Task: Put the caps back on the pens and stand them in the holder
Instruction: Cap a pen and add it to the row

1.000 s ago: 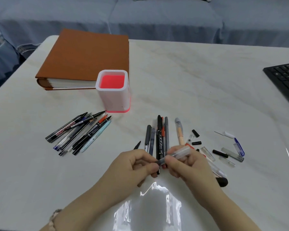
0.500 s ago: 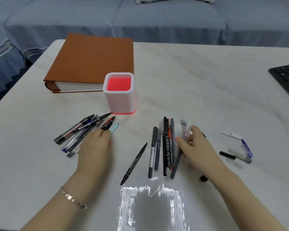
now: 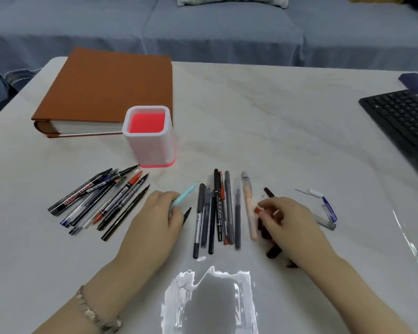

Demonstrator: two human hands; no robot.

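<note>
The slim pale-teal plastic pen [image 3: 185, 196] lies just left of frame centre, its lower end grasped by the left hand [image 3: 155, 222]. Right of centre, the right hand [image 3: 292, 220] pinches a small red cap [image 3: 258, 210]. That cap probably does not suit this barrel, so match colours first, push the cap on straight until it seats, then stand the pen in the white square holder [image 3: 150, 150] above.

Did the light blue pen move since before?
Yes, rightward: gripped by the left hand, the light blue pen now sits right of the holder, formerly below it.
</note>
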